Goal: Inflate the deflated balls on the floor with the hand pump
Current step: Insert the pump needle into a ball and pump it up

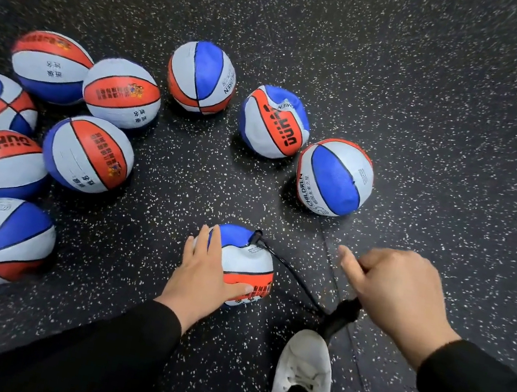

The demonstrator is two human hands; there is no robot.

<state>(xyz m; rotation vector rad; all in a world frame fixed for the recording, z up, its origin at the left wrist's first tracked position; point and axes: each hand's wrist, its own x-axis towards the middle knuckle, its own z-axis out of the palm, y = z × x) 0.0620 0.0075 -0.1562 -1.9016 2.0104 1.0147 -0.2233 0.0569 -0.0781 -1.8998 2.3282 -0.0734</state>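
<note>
A small red, white and blue ball [247, 263] lies on the floor in front of me, and my left hand [205, 273] rests over its left side with fingers spread. A black hose [294, 276] runs from the needle in the ball's top to the black hand pump [341, 317]. My right hand [395, 292] grips the pump's handle from above, hiding it. The pump stands just ahead of my white shoe [305, 373]. Three wrinkled, soft-looking balls [275, 122] lie beyond in an arc.
Several rounder balls [88, 153] of the same colours are bunched at the left. The floor [435, 123] is dark speckled rubber with a seam running past the pump. My black-clad legs fill the bottom edge.
</note>
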